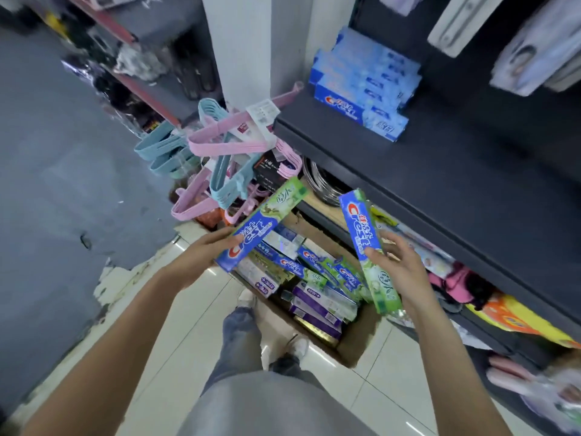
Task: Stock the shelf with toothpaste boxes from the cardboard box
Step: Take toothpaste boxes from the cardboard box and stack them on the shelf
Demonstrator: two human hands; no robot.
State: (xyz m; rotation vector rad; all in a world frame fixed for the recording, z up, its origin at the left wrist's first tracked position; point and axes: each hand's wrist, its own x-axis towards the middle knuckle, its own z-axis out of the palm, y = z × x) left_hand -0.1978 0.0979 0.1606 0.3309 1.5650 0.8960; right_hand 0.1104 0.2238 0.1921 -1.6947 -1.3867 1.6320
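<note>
left hand [201, 253] is gripping a green-blue toothpaste box [262, 223], fingers curled under its lower end. right hand [401, 269] is gripping a second toothpaste box [369, 250], thumb clamped across its middle. both are hovering above the open cardboard box [358, 344]; blue boxes [361, 86] are lying on the shelf [456, 171].

A single wide-angle camera sat on the person's head, looking forward and steeply down. It caught the two hands close below, the cardboard box [355, 344] on the floor [176, 328] farther down, and the shelf [424, 171] near at the right, edges bowed by the lens
</note>
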